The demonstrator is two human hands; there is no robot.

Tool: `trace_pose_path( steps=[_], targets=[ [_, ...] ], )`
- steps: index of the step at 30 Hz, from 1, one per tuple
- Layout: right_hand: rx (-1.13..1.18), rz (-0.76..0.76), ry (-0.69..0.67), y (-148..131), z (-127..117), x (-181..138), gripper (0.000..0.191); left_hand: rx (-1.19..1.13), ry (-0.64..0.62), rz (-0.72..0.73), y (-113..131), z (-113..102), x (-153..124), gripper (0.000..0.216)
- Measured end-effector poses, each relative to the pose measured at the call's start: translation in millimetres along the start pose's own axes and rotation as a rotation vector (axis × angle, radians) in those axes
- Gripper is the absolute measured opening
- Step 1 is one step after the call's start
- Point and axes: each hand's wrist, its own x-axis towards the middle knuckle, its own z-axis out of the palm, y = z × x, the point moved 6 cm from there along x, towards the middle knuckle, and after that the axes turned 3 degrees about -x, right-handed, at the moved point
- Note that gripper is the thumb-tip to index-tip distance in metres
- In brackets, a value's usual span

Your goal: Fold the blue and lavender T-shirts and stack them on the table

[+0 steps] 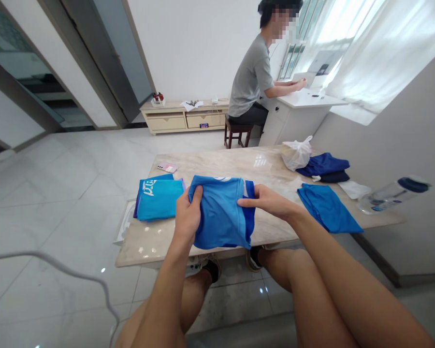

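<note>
Both my hands hold up a blue garment (221,217) above the near edge of a marble table (155,239). My left hand (187,215) grips its left edge, thumb over the cloth. On its upper right edge my right hand (266,199) pinches the fabric, fingers closed. The garment is partly folded and hangs down past the table edge. A folded turquoise garment with white lettering (157,197) lies on the table to the left of my left hand.
A flat blue cloth (328,209) lies to the right, with a dark blue pile (324,166), a white plastic bag (296,153) and a clear bottle (391,194). A person in a grey shirt (252,77) sits at a white desk behind. A white cable (76,275) crosses the floor.
</note>
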Motion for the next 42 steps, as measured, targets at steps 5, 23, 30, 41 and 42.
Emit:
trace_pose_path(
  steps=[5,23,30,41,42],
  targets=[
    [0.253,-0.017,0.102,6.2,5.3,10.9,0.058,-0.188,-0.082,-0.139,-12.6,0.4,2.0,0.064],
    [-0.004,-0.116,0.347,7.8,6.9,25.5,0.052,0.332,0.068,0.138,8.6,-21.7,2.5,0.03],
    [-0.22,-0.275,0.461,-7.6,2.6,8.3,0.045,0.358,0.039,0.151,12.3,-16.6,0.4,0.03],
    [-0.364,-0.252,0.674,-3.8,-60.3,-17.5,0.046,0.338,-0.041,0.162,27.2,11.6,-2.9,0.029],
    [-0.361,-0.255,0.7,-6.4,-74.6,-31.3,0.046,0.355,-0.064,0.186,33.0,21.0,-7.3,0.028]
  ],
)
